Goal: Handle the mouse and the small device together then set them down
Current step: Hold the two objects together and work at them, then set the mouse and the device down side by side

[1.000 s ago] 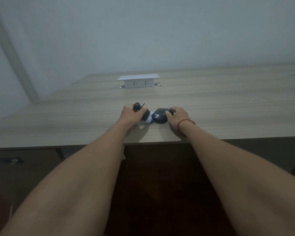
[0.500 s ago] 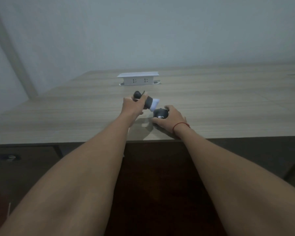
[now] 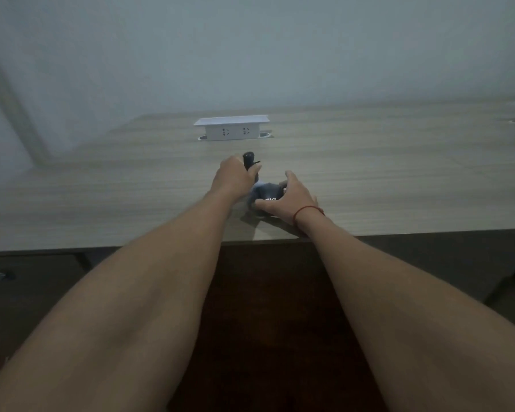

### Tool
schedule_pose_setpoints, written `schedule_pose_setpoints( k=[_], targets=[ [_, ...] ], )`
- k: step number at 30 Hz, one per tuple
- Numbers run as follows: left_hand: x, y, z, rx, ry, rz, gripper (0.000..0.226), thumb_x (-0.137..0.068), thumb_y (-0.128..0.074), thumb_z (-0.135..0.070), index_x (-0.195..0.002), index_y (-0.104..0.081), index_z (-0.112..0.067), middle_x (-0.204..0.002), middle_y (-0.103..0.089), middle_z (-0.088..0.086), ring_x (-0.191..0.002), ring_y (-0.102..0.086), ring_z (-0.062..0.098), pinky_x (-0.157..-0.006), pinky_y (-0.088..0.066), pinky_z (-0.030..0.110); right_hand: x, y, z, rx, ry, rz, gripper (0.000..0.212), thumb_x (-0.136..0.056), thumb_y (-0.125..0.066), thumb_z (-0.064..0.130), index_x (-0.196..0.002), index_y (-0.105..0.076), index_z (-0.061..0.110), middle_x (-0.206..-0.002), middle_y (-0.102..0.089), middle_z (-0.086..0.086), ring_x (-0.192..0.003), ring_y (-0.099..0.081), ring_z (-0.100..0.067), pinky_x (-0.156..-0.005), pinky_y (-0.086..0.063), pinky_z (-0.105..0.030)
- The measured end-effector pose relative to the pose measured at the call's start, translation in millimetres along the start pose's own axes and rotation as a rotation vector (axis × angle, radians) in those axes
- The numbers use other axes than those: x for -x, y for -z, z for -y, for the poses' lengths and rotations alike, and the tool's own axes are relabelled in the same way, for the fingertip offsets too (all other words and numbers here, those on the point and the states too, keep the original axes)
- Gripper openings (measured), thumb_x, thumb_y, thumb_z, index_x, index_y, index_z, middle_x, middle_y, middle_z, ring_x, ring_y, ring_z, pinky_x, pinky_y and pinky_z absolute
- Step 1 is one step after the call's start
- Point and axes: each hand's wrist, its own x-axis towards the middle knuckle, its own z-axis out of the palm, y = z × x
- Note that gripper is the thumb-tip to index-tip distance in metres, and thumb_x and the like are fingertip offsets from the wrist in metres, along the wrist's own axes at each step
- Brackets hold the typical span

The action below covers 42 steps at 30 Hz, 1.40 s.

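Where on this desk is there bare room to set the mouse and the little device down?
Bare desk lies left of the left hand, right of the right hand, and between hands and socket box. Crowded only around the mouse.

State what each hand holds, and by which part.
Left hand grips the small device around its middle, dark end protruding. Right hand clasps the mouse by its sides on the table.

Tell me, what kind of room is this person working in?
Probably an office or meeting room: a long wood-grain desk against a bare pale wall, with a white pop-up socket box set into the top, and a computer mouse in hand.
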Motion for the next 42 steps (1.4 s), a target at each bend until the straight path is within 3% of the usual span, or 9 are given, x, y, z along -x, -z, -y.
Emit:
schedule_pose_setpoints(
  k=[5,9,14,18,21,25,29,38,42],
  targets=[
    [-5.0,-7.1,-20.7,0.091,-0.066,0.033,0.045,-0.094,-0.057,-0.038,-0.112,-0.061,0.003,-0.112,-0.065,0.020,-0.098,-0.062,0.030,-0.083,-0.051,0.035,-1.4,-2.9,-1.6,-0.009,0.008,-0.012,0.090,-0.069,-0.075,0.049,-0.143,-0.032,0.020,-0.135,-0.053,-0.009,-0.126,-0.049,-0.033,-0.104,-0.040,-0.052],
    [-4.6,-9.0,-11.0,-0.011,0.014,-0.002,0.048,-0.095,-0.055,-0.039,-0.117,-0.058,0.004,-0.119,-0.061,0.022,-0.105,-0.062,0.035,-0.089,-0.051,0.038,-0.2,-0.1,-0.8,-0.037,-0.005,-0.006,0.109,-0.067,-0.077,0.051,-0.151,-0.019,0.014,-0.144,-0.048,-0.007,-0.132,-0.044,-0.031,-0.108,-0.036,-0.052],
    [5.3,-0.7,3.0,0.083,0.082,-0.164,0.039,-0.096,-0.053,-0.036,-0.112,-0.062,-0.001,-0.113,-0.063,0.015,-0.098,-0.061,0.028,-0.079,-0.045,0.033,3.2,2.2,2.1,-0.013,-0.013,-0.004,0.106,-0.065,-0.076,0.058,-0.147,-0.026,0.014,-0.141,-0.050,-0.005,-0.130,-0.044,-0.032,-0.108,-0.036,-0.049],
    [14.5,-2.1,21.4,0.276,0.219,-0.025,0.044,-0.088,-0.064,-0.038,-0.111,-0.061,-0.001,-0.106,-0.066,0.011,-0.091,-0.066,0.025,-0.079,-0.057,0.037,6.9,2.3,4.4,-0.023,-0.003,-0.036,0.103,-0.063,-0.075,0.063,-0.143,-0.034,0.014,-0.139,-0.052,-0.008,-0.127,-0.047,-0.030,-0.105,-0.040,-0.051],
    [13.8,7.8,28.8,0.429,0.274,0.064,0.046,-0.084,-0.070,-0.037,-0.111,-0.059,-0.001,-0.102,-0.068,0.016,-0.079,-0.069,0.026,-0.061,-0.061,0.034,9.8,5.1,5.8,-0.035,0.008,-0.059,0.083,-0.062,-0.076,0.063,-0.125,-0.053,0.014,-0.122,-0.060,-0.007,-0.112,-0.056,-0.026,-0.098,-0.048,-0.048],
    [13.1,13.0,30.4,0.346,0.288,-0.099,0.050,-0.086,-0.068,-0.037,-0.121,-0.059,-0.002,-0.114,-0.065,0.011,-0.105,-0.064,0.026,-0.092,-0.053,0.035,11.1,5.7,6.4,-0.044,0.026,-0.044,0.073,-0.061,-0.075,0.065,-0.114,-0.058,0.019,-0.110,-0.062,-0.003,-0.104,-0.058,-0.025,-0.095,-0.049,-0.048],
    [17.5,7.6,27.1,0.463,0.333,0.044,0.065,-0.069,-0.076,-0.045,-0.119,-0.058,-0.006,-0.115,-0.068,0.013,-0.099,-0.068,0.028,-0.087,-0.057,0.042,11.3,6.1,5.6,-0.029,0.023,-0.054,0.058,-0.058,-0.076,0.065,-0.096,-0.057,0.024,-0.097,-0.062,0.002,-0.096,-0.060,-0.023,-0.091,-0.050,-0.048],
    [29.2,23.6,46.7,0.105,0.225,-0.181,0.029,-0.081,-0.073,-0.030,-0.095,-0.062,-0.008,-0.102,-0.065,0.010,-0.087,-0.061,0.023,-0.081,-0.055,0.036,17.1,9.8,9.1,-0.045,0.006,-0.033,0.071,-0.068,-0.076,0.057,-0.121,-0.056,0.014,-0.115,-0.062,-0.004,-0.107,-0.058,-0.025,-0.098,-0.047,-0.047],
    [38.0,27.2,55.6,0.004,0.165,-0.131,0.032,-0.081,-0.068,-0.035,-0.099,-0.062,-0.010,-0.108,-0.065,0.011,-0.096,-0.061,0.026,-0.082,-0.051,0.035,12.8,7.8,8.8,-0.005,0.002,-0.062,0.063,-0.067,-0.074,0.059,-0.111,-0.059,0.016,-0.116,-0.064,-0.005,-0.105,-0.059,-0.026,-0.095,-0.048,-0.047]
  ],
)
